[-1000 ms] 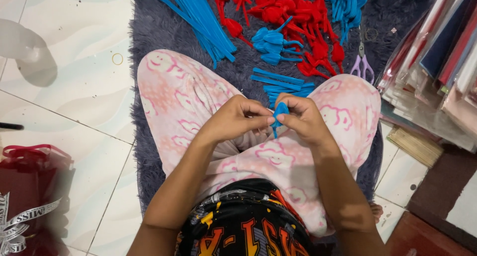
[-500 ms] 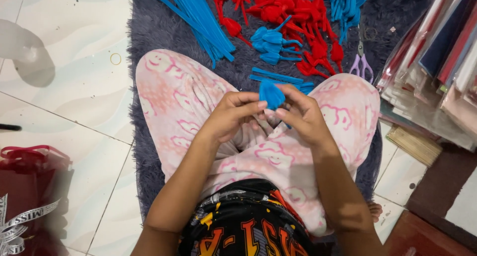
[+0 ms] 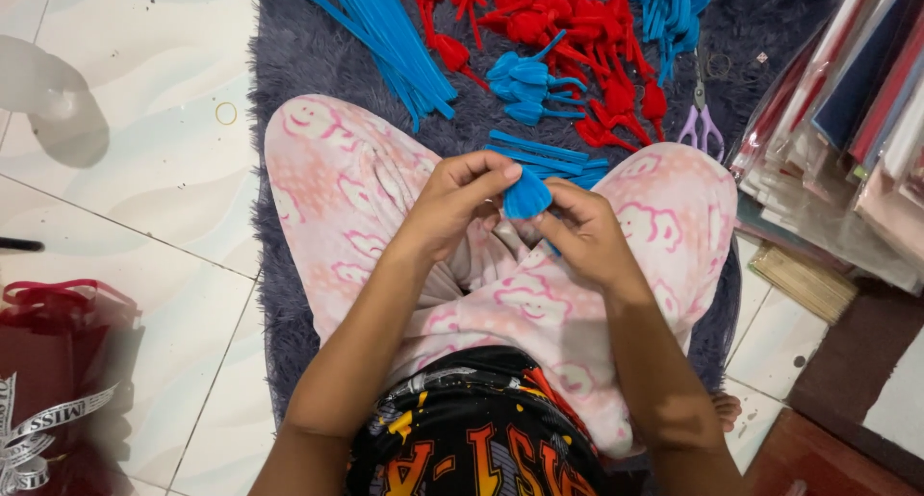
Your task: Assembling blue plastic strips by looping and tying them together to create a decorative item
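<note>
From the head view, the left hand (image 3: 452, 203) and the right hand (image 3: 582, 236) pinch a small blue folded piece (image 3: 526, 196) between their fingertips, above the lap in pink pants (image 3: 337, 183). Blue strips (image 3: 539, 154) lie just beyond on the grey rug (image 3: 298, 53), near purple scissors (image 3: 703, 126).

Both forearms come up from the bottom and meet in the middle, above the lap. The left hand (image 3: 457, 203) is bent at the wrist, with its fingers curled and the fingertips pressed together at the front. The right hand (image 3: 582, 236) lies just beside it, palm turned inward, its fingers also pinched closed.
</note>
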